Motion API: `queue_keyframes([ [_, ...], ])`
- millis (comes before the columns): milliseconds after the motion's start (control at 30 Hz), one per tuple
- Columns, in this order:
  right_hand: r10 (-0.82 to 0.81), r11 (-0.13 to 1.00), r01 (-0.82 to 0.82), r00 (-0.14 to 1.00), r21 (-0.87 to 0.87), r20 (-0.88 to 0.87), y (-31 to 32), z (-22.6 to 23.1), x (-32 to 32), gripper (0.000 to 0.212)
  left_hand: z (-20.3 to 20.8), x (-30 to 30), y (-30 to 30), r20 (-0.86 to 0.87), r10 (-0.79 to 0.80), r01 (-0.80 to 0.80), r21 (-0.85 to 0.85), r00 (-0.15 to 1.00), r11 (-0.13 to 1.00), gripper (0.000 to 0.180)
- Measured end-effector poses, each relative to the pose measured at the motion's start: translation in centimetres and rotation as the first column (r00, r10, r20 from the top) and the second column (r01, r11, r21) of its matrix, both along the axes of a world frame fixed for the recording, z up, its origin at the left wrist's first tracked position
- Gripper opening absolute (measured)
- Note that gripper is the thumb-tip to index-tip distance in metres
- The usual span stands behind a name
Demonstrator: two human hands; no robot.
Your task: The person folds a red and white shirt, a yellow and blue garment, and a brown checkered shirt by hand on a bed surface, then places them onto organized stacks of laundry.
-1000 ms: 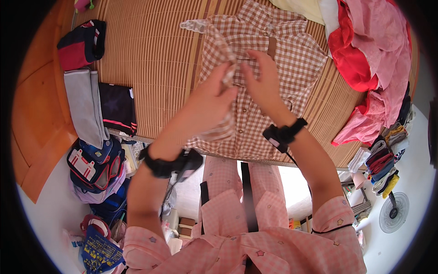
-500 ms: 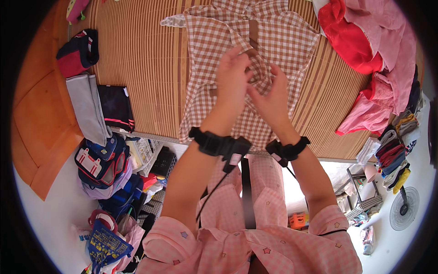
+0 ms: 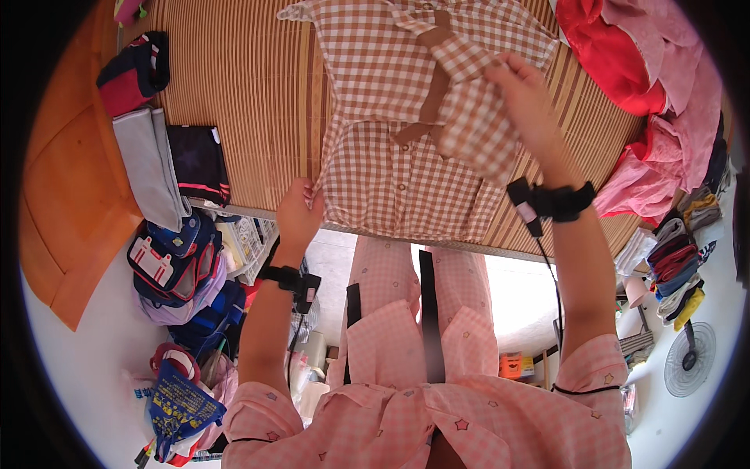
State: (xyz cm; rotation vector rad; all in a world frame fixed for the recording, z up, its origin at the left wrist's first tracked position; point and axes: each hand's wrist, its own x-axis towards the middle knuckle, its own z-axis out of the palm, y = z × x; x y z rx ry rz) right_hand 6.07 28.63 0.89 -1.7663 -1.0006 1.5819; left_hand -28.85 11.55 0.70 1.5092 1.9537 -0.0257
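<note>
2 bare hands are seen on a brown-and-white checked cotton shirt (image 3: 391,125), which is spread flat on a ribbed woven bamboo mat (image 3: 250,102), with its hem at the near edge of the mat and its collar at the far side. The left hand (image 3: 298,213) is closed in a pinch on the near left corner of the shirt's hem. The right hand (image 3: 525,95) is raised over the right half of the shirt, and a folded-over checked sleeve or panel (image 3: 469,117) is gripped in its fingers and held across toward the middle, where a plain brown strip (image 3: 431,86) is shown. A black wrist strap is worn on each forearm.

To the left on the mat, a folded grey cloth (image 3: 148,168) is laid just beside a folded dark garment (image 3: 199,162), with a navy-and-red folded garment (image 3: 133,70) farther off. A heap of red and pink clothing (image 3: 641,86) is piled at the far right. Bags (image 3: 176,266) are crowded on the floor at the near left, and a white fan (image 3: 691,358) is seen at the near right.
</note>
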Motion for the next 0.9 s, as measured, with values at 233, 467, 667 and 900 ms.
queue_keyframes([
  [233, 0.06, 0.997, -0.077, 0.906, 0.025, 0.418, 3.1, -2.4, 4.1, 0.026, 0.1, 5.8, -1.2, -0.06, -0.217, 0.224, 0.165, 0.974, 0.961, 0.031],
  [467, -0.151, 0.817, -0.284, 0.735, 0.502, 0.661, -2.5, -1.3, 2.4, 0.037, 0.0, 8.1, -0.8, 0.013, -0.11, 0.109, 0.067, 0.994, 0.992, 0.041],
  [667, -0.021, 0.756, -0.49, 0.645, 0.434, 0.764, -7.5, -2.0, 0.5, 0.047, -1.0, 8.6, 8.5, -0.134, -0.344, 0.365, 0.47, 0.929, 0.804, 0.059],
  [900, 0.12, 0.696, -0.641, 0.546, 0.322, 0.829, -8.4, -4.7, 1.6, 0.048, -6.5, 10.7, 16.1, -0.143, -0.446, 0.448, 0.539, 0.883, 0.713, 0.064],
])
